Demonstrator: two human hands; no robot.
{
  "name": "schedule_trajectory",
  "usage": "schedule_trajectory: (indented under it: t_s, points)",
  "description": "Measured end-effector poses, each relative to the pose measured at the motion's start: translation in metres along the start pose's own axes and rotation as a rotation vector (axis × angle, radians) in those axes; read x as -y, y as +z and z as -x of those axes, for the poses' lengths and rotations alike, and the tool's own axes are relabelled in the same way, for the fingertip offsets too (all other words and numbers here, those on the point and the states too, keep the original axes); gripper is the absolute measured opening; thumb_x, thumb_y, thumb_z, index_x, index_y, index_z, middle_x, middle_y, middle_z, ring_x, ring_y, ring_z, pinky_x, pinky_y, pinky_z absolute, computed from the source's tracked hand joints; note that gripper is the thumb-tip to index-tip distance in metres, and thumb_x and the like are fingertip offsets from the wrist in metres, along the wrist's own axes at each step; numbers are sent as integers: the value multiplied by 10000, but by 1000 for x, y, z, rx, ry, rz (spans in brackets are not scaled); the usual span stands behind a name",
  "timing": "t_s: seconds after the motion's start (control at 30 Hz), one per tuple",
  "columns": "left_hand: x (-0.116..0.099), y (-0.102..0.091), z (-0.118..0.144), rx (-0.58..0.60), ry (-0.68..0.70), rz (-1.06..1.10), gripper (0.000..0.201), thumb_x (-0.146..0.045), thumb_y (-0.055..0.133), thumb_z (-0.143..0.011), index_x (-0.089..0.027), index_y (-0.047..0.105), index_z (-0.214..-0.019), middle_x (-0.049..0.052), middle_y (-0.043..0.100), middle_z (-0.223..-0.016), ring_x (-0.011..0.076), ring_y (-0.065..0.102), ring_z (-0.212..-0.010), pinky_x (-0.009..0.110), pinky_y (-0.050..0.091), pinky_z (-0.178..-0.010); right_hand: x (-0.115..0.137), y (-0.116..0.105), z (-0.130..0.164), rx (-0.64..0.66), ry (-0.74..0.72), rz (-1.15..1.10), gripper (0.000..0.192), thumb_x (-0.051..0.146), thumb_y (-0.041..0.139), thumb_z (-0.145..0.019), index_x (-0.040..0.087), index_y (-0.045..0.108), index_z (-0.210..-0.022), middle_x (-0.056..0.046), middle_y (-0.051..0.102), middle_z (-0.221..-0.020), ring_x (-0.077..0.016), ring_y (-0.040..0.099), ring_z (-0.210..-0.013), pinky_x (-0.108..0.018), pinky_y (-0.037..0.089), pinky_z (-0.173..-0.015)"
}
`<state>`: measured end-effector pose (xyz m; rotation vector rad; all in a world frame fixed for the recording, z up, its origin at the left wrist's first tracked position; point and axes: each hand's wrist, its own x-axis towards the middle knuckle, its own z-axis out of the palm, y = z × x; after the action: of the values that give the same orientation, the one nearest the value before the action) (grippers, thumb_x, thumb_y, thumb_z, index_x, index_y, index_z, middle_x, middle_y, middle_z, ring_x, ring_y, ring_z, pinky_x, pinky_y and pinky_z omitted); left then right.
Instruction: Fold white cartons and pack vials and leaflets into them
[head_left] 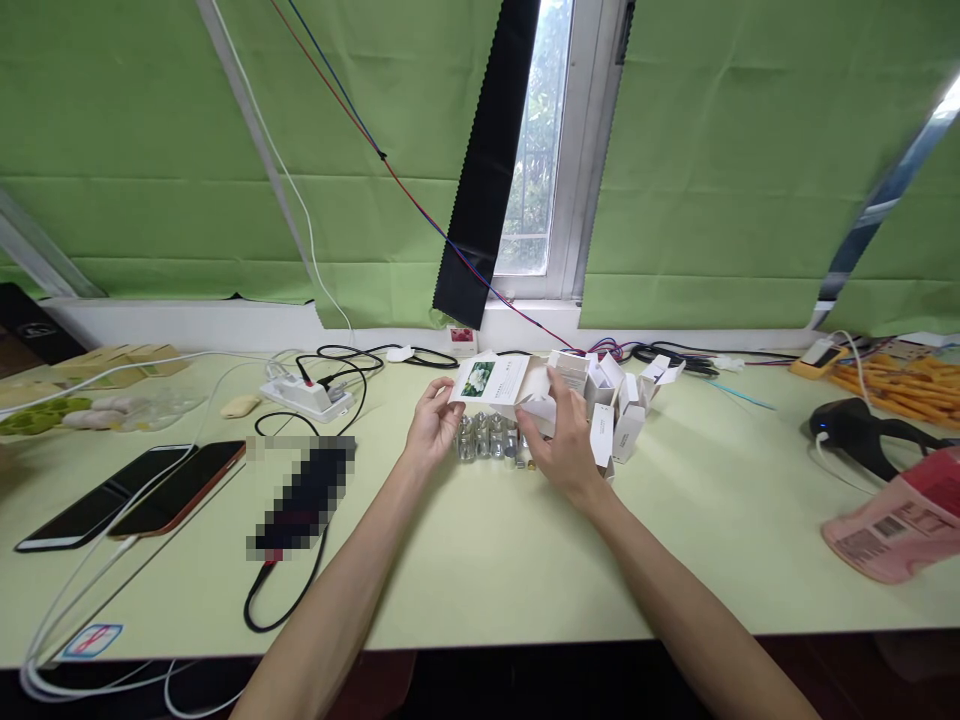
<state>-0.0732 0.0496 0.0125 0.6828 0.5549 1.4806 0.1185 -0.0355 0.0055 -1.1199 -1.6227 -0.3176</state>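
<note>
My left hand [433, 424] and my right hand [564, 440] both hold a small white carton [501, 384] with a flower picture on its face, lifted a little above the table. The left fingers grip its left end; the right fingers pinch an open flap at its right end. Directly below the carton stand several small glass vials [487, 438] in a row on the pale green table [480, 560]. A few tiny caps lie beside the vials, close to my right hand.
Several open white cartons [622, 400] stand right of my hands. Two phones [142, 495], a power strip [306, 397] and cables lie left. A black scanner [862, 430], a pink bag [896, 530] and orange packets [900, 380] sit right.
</note>
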Motion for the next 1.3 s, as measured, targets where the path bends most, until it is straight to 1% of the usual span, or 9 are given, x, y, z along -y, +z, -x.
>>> schedule_trajectory:
  t_s: [0.1,0.3,0.4,0.53,0.67,0.8,0.97,1.13,1.3]
  points:
    - [0,2,2,6,-3,-18,142,-20,661,-765,-151,606,-772,29,684,-795,70,635,-625,114,502,-523,1,-1,0,-3,-39,-33,641,355,538,-976,186,291,-1543,-149,641,-1216,-292,583,-1113,-476,484,-983]
    - [-4,4,4,1,5,-21,114,-55,669,-798,-154,643,-849,42,708,-874,100,678,-703,150,534,-567,1,-1,3,18,-50,-62,610,341,555,-964,188,343,-1516,-154,632,-1241,-302,589,-1149,-480,511,-955]
    - [-6,3,4,-3,31,0,85,-90,675,-823,-156,664,-875,45,714,-944,104,686,-760,166,554,-622,1,0,4,-18,-81,-82,550,324,573,-956,183,413,-1463,-151,647,-1189,-297,601,-1133,-468,527,-936]
    - [-8,3,5,-13,17,10,56,-170,659,-866,-142,685,-907,78,723,-987,145,702,-836,211,579,-691,5,1,4,-27,-113,-115,478,291,576,-956,183,464,-1409,-137,670,-1123,-276,630,-1064,-434,550,-902]
    - [-9,6,7,-23,2,49,104,-176,625,-883,-134,684,-957,99,724,-1002,173,707,-881,253,597,-745,11,2,6,-30,-122,-157,423,274,577,-960,173,491,-1362,-130,678,-1111,-256,649,-1045,-399,567,-886]
    - [-11,10,10,-41,28,123,99,-126,622,-872,-134,681,-952,81,710,-995,146,700,-903,230,594,-820,16,3,8,2,-97,-181,412,293,582,-965,160,490,-1343,-137,677,-1121,-252,664,-1056,-392,572,-900]
    - [-10,12,12,6,21,152,109,-92,642,-851,-124,668,-952,95,700,-1043,156,699,-990,242,579,-927,18,5,10,38,-89,-216,452,289,579,-964,163,458,-1381,-141,679,-1172,-244,676,-1067,-381,574,-922]
    - [-9,14,15,27,-18,153,249,-77,608,-879,-121,642,-1122,129,710,-1140,185,709,-1039,254,582,-909,19,5,11,57,-114,-245,499,277,587,-952,158,433,-1411,-146,677,-1199,-242,684,-1070,-378,578,-929]
    - [-9,18,21,88,-95,175,399,-206,531,-979,-113,552,-1366,135,734,-1160,194,722,-1035,261,567,-930,22,5,12,52,-160,-339,554,216,615,-913,188,423,-1431,-131,679,-1201,-235,693,-1039,-364,583,-908]
